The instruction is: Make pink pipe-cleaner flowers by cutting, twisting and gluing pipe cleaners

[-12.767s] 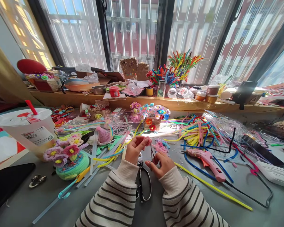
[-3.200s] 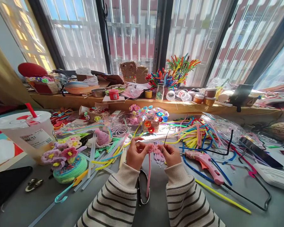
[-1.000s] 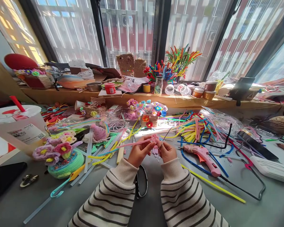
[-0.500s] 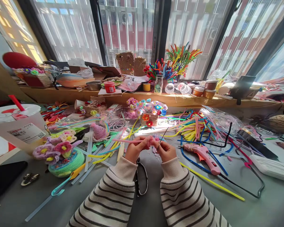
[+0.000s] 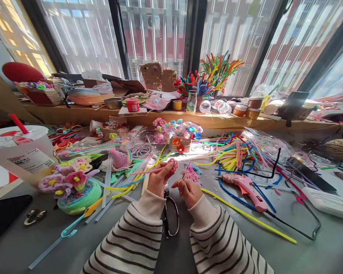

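My left hand [image 5: 157, 182] is closed, pinching a curled pink pipe-cleaner piece [image 5: 173, 165] whose long pink stem [image 5: 140, 172] sticks out to the left. My right hand [image 5: 192, 192] is closed around small scissors [image 5: 184, 175], their thin dark blades pointing up and away from me. A gap separates the scissors from the pink piece; whether the blades are parted is too small to tell. Beyond my right hand lies a heap of pink and blue fuzzy trimmings [image 5: 193, 173]. Below and between my wrists rests a dark-handled tool [image 5: 171, 219], its upper end partly hidden.
To the right lie a pink glue gun [image 5: 244, 189], a yellow pipe cleaner [image 5: 251, 215] and a bundle of coloured pipe cleaners [image 5: 233, 158]. At left are a drink cup [image 5: 31, 160], a flower-topped green ornament [image 5: 80, 196] and glue sticks [image 5: 45, 247]. A flower basket [image 5: 180, 144] stands behind my hands.
My hands have parted. The right one, with the scissors, has dropped down and toward me, away from the pink piece. My left hand has tilted the piece upward, and the trimmings show more fully.
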Motion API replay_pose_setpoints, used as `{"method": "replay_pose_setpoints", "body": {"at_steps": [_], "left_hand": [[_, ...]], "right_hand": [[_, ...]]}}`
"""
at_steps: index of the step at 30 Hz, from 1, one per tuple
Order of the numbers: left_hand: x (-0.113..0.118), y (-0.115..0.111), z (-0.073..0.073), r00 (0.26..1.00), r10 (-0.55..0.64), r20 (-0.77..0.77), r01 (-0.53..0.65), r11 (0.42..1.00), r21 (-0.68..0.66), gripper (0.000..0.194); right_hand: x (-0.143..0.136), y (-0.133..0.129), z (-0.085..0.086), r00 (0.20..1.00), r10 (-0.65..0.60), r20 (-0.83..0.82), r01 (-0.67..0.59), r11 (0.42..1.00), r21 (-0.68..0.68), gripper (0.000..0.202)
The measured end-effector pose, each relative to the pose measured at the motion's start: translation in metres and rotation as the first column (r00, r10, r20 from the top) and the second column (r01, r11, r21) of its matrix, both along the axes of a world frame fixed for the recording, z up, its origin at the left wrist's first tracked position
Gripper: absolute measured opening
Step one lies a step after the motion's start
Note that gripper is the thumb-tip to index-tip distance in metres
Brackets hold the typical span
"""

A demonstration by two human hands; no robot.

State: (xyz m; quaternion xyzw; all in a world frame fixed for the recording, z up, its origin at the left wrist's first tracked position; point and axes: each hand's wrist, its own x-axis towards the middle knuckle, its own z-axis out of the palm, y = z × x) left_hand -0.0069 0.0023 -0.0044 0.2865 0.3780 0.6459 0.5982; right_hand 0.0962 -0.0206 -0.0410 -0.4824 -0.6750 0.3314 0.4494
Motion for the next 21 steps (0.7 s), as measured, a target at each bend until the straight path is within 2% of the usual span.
{"method": "replay_pose_setpoints", "body": {"at_steps": [4,8,15,21], "left_hand": [[0.0030,-0.0001,-0.0005,0.999,0.010,0.044,-0.010,1.000,-0.001,0.014],[0.0062,-0.0015,0.0008,0.999,-0.001,0.050,0.001,1.000,0.010,0.013],[0.0064,-0.0016,-0.0019,0.999,-0.034,0.026,0.034,0.999,0.002,0.012],[0.0064,-0.0014,-0.0031,0.999,-0.038,0.029,0.037,0.999,0.007,0.011]], "right_hand": [[-0.0103,-0.0073,0.0033,0.979,0.092,0.179,-0.100,0.994,0.033,0.069],[-0.0121,-0.0084,0.0066,0.970,0.051,0.236,-0.065,0.996,0.054,0.069],[-0.0094,-0.0055,0.0014,0.963,-0.032,0.266,-0.005,0.990,0.139,0.057],[-0.0091,-0.0039,-0.0012,0.973,-0.036,0.229,0.008,0.993,0.119,0.055]]}}
